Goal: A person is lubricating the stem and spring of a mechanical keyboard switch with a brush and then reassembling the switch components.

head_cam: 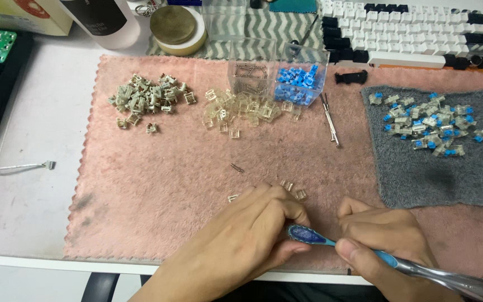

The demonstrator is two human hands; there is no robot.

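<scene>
Right hand (pixel 389 237) grips a blue-and-silver toothbrush (pixel 364 254), its head against the left hand (pixel 247 235). Left hand's fingers are curled shut around something small; what it is cannot be told. Both sit at the near edge of a pink mat (pixel 157 184) on the surface. Just past the left fingers lie a few clear switch housings (pixel 293 189). Farther back: beige switch parts pile (pixel 146 98), clear housings pile (pixel 244 109), clear box of blue stems (pixel 300 78). Right, grey cloth (pixel 448 173) with blue-stemmed switches (pixel 429 123). Farthest, keyboard (pixel 420 31).

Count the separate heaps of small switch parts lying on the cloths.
3: a grey-beige heap upper left on the pink cloth, a clear heap at its top centre, a blue-topped heap on the grey cloth. Hands may hide more.
</scene>
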